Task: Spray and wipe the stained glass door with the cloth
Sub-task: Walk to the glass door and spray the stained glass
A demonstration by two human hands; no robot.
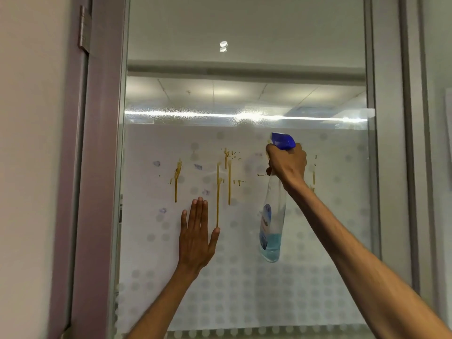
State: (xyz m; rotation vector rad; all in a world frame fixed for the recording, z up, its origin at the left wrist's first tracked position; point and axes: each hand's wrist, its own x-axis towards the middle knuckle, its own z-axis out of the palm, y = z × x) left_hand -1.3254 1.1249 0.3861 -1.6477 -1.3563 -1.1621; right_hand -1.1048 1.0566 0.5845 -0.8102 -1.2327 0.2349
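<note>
Two bare forearms rise from the bottom of the frame. At lower centre the left hand (195, 238) lies flat, fingers straight, against the glass door (244, 289), apparently to steady it. At centre right the right hand (288, 165) grips the neck of a spray bottle (272, 223), its blue nozzle (282, 141) facing the pane, seemingly ready to wet the stains. Brownish streaks (217, 196) run down the frosted, dotted glass at mid-frame, unwiped. No cloth is in view. Beyond the clear upper pane shows a lit ceiling (220, 91).
</note>
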